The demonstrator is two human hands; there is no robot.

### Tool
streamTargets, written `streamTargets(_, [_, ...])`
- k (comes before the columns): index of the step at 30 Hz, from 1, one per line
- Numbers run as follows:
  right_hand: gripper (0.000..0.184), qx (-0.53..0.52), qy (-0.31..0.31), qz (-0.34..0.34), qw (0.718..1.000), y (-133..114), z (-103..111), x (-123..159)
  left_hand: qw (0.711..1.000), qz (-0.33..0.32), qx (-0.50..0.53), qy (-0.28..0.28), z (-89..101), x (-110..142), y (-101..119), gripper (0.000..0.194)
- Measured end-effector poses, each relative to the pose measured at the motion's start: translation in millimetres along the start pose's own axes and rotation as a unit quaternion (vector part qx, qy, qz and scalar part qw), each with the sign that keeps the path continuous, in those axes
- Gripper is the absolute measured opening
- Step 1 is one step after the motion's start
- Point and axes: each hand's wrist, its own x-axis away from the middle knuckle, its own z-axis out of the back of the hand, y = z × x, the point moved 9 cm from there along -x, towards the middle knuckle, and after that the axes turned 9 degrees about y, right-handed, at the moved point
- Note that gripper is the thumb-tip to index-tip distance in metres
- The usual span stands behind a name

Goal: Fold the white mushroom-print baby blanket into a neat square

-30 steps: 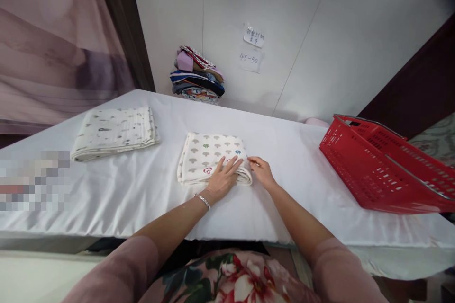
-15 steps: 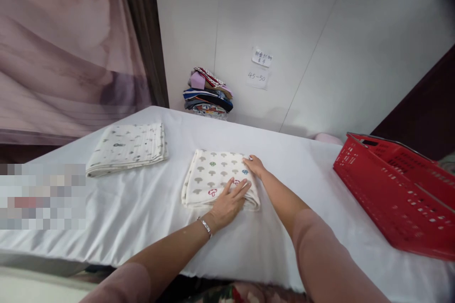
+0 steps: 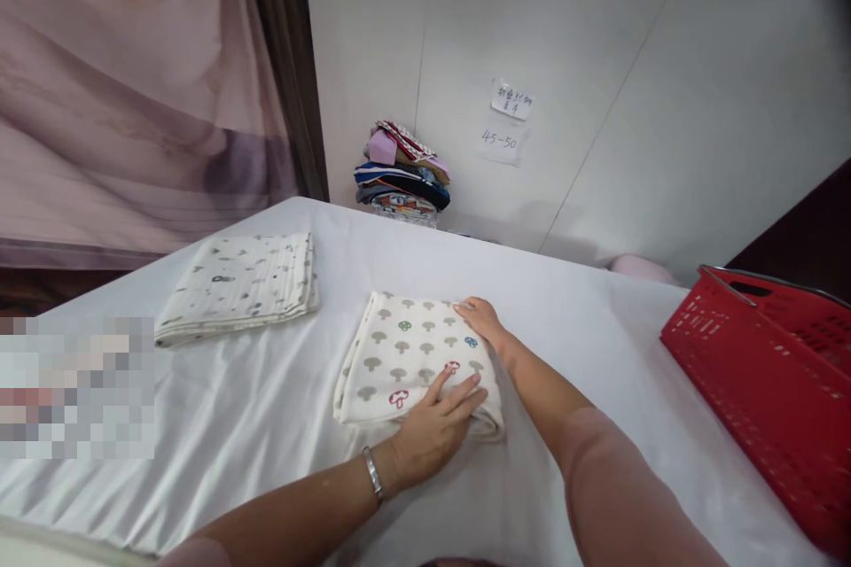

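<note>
A folded white cloth with a mushroom print (image 3: pixel 399 350) lies in front of me on the white-covered table. My left hand (image 3: pixel 435 425) rests on its near right part, palm down with the fingers spread; a silver bracelet circles that wrist. At the far right corner of the same cloth is my right hand (image 3: pixel 482 319), its fingers lying stretched over the edge. To the left lies a second folded white cloth with small grey figures (image 3: pixel 243 283), which neither hand touches.
A red plastic basket (image 3: pixel 758 381) stands on the right of the table (image 3: pixel 565 310). Against the wall behind is a stack of folded fabrics (image 3: pixel 402 177). Paper notes (image 3: pixel 503 142) are stuck on the wall. A pinkish curtain (image 3: pixel 133 106) hangs at the left.
The camera view has shifted, so the cloth appears larger and lower. Both hands stay on the mushroom-print cloth in nearly the same places.
</note>
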Motion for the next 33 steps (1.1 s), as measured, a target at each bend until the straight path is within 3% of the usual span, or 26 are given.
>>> streamTargets(5, [0.036, 0.027, -0.024, 0.086, 0.996, -16.4, -2.7, -1.0, 0.999, 0.016, 0.038, -0.009, -0.2, 4.0, -0.9, 0.02])
streamTargets(9, [0.043, 0.039, -0.027, 0.05, 0.998, -7.4, -6.8, -6.9, 0.999, 0.018, 0.029, -0.006, 0.7, 4.2, -0.4, 0.022])
streamTargets(13, [0.044, 0.031, -0.072, 0.056, 0.995, -8.7, -10.4, -3.9, 0.999, 0.02, 0.037, -0.012, 0.0, 7.3, 0.5, 0.023])
streamTargets(18, [0.039, 0.109, -0.094, 0.136, 0.98, -37.1, -10.7, 0.9, 0.999, 0.029, 0.04, -0.018, 1.1, 9.3, -0.5, 0.021])
streamTargets(22, [0.041, 0.195, -0.099, 0.179, 0.959, -57.4, -25.4, 2.7, 0.998, 0.03, 0.043, -0.027, 4.3, 7.6, 0.0, 0.02])
streamTargets(30, [0.048, 0.234, -0.109, 0.153, 0.954, -52.9, -33.1, -0.8, 0.997, 0.053, 0.056, -0.014, 4.6, 10.6, 1.2, 0.018])
streamTargets(33, [0.046, 0.216, -0.126, 0.172, 0.953, -68.4, -41.6, -2.5, 0.996, 0.059, 0.07, -0.005, 5.0, 11.7, 0.4, 0.02])
